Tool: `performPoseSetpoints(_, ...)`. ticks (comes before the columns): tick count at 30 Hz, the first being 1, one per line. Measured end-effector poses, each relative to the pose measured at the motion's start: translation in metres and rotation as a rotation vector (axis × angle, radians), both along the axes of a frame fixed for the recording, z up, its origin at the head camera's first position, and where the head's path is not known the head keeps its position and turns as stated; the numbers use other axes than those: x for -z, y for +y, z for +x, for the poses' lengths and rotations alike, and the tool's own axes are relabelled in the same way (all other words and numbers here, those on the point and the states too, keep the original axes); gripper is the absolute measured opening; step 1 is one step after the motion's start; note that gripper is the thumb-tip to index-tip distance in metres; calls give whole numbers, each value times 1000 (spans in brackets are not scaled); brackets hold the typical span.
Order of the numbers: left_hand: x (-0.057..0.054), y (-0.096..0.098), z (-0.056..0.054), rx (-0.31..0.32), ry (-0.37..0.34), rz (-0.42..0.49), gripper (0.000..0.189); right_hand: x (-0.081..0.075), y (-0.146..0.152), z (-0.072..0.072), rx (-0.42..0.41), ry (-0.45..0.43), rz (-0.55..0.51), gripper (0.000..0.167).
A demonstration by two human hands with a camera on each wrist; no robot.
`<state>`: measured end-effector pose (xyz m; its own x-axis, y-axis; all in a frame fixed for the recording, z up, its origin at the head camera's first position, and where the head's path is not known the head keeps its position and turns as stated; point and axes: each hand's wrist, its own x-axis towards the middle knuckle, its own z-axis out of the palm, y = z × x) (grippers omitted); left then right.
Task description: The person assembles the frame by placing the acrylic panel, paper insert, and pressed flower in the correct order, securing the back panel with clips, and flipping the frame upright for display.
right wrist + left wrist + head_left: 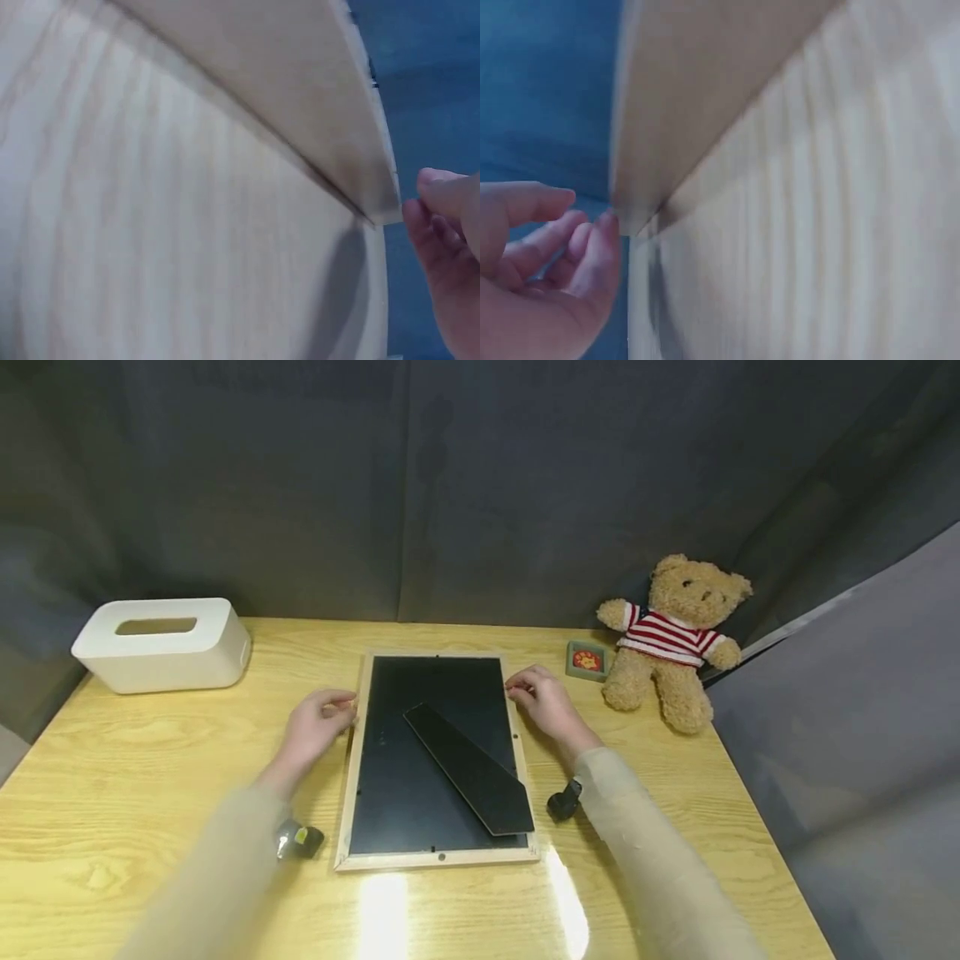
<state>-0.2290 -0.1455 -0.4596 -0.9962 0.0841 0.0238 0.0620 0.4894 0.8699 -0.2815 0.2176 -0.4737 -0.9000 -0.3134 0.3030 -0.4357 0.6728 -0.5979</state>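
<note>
A picture frame (347, 810) with a pale wooden border lies face down, its black backing board (390, 760) upward. The black easel leg (476, 777) slants across that board, its wide end over the lower right border. My left hand (313, 731) is at the frame's left side, fingers loosely bent, fingertips right at the border. On the opposite side my right hand (551, 702) has its fingertips at the upper right border. Both wrist views show the frame's wooden side (697, 90) rising from the tabletop, with loosely bent fingers (431, 232) by its far end.
A white tissue box (165, 647) stands at the back left of the wooden table (150, 777). At the back right a teddy bear (667, 643) in a striped shirt sits beside a small green square (587, 661) with a red centre. Dark curtains (375, 485) hang behind.
</note>
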Motion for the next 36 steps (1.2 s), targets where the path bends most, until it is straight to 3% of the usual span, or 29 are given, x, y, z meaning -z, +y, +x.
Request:
performPoseSetpoints(4,-3,-7,17,-41,-126,132,39,-5,0,-2,-2,-27,-44,11)
performPoseSetpoints(10,2,-9,47,50,-246,160,54,-10,-12,-13,-48,-76,-39,16)
performPoseSetpoints(17,11,-8,62,126,-194,22,62,-23,-45,-38,-139,-130,-46,22)
performPoseSetpoints(22,15,-8,66,98,-157,2,57,-26,-69,-57,-162,-167,-49,22)
performPoseSetpoints(27,18,-9,69,72,-158,-9,57,-18,-87,-75,-160,-179,-69,20)
performPoseSetpoints(36,19,-6,70,67,-126,-32,56,-8,-101,-91,-156,-162,-12,17)
